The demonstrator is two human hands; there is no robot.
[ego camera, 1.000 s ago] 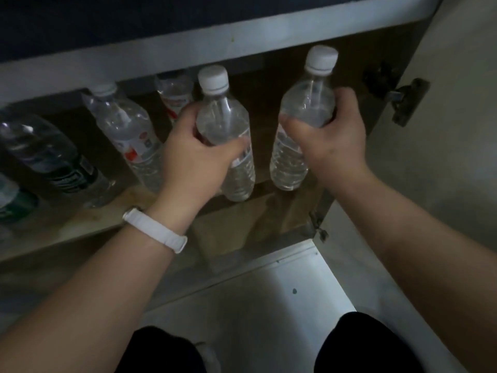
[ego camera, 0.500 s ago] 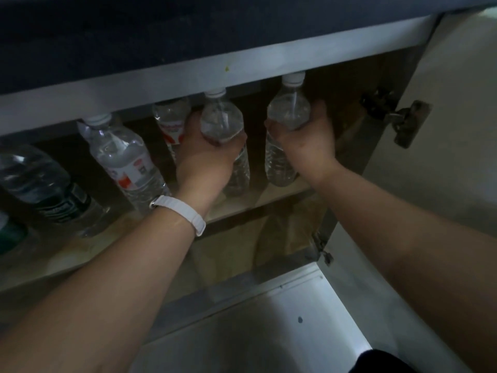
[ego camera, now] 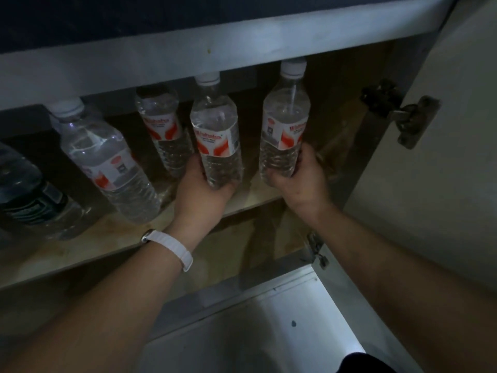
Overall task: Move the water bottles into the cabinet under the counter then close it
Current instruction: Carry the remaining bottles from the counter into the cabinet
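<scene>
Two clear water bottles with red-and-white labels stand upright on the cabinet shelf [ego camera: 250, 196]. My left hand [ego camera: 200, 189] grips the base of the middle bottle [ego camera: 215, 130]. My right hand [ego camera: 301, 179] grips the lower part of the right bottle [ego camera: 285, 125]. Behind and to the left stand two more labelled bottles, one [ego camera: 164, 130] at the back and one [ego camera: 107, 160] leaning in view at the left. A dark-labelled bottle [ego camera: 29, 195] sits at the far left. All of them are inside the open cabinet under the counter.
The cabinet door [ego camera: 430, 170] hangs open on the right, with a metal hinge [ego camera: 403, 117] on its inner face. The pale counter front rail [ego camera: 188, 57] runs just above the bottle caps. A lower compartment and the light floor [ego camera: 269, 327] lie below the shelf.
Both hands have slid from the bottles' upper bodies down to their bases. The two bottles now stand on the shelf, a little nearer the front edge.
</scene>
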